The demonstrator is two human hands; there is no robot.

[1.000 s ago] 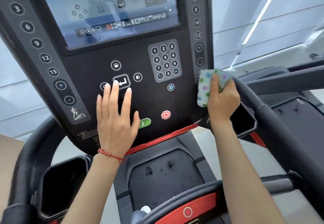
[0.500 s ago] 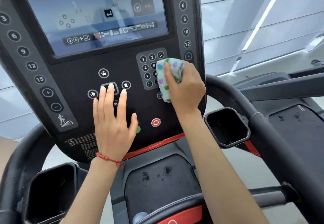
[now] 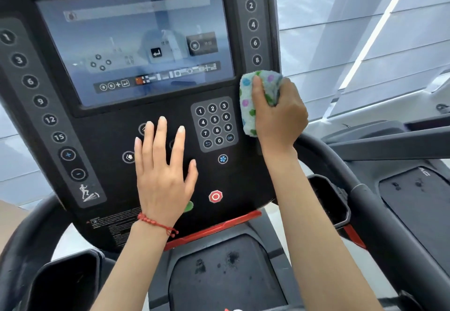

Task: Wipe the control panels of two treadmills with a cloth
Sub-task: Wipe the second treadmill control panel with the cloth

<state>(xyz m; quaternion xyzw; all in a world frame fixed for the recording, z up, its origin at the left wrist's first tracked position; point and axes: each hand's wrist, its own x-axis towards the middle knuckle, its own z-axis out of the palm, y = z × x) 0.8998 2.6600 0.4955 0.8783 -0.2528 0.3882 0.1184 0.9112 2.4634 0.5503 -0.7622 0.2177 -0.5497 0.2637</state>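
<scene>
The black control panel (image 3: 102, 140) of a treadmill fills the view, with a touchscreen (image 3: 136, 42), a number keypad (image 3: 215, 123) and a red stop button (image 3: 215, 196). My right hand (image 3: 280, 113) is shut on a balled light-blue cloth with coloured dots (image 3: 250, 96), pressing it on the panel's right strip, just below the button marked 8 and right of the keypad. My left hand (image 3: 162, 172) lies flat on the panel's lower middle, fingers spread, over the arrow buttons and part of a green button.
A black curved handrail (image 3: 365, 196) runs behind my right arm, with a cup holder (image 3: 328, 203) under it. Another cup holder (image 3: 65, 281) sits lower left. A second treadmill's deck (image 3: 418, 203) lies to the right. A dusty tray (image 3: 219, 269) is below the panel.
My right hand moved the cloth from the right edge onto the keypad, then up and right to the strip below the 8 button. My left hand stayed flat on the panel.
</scene>
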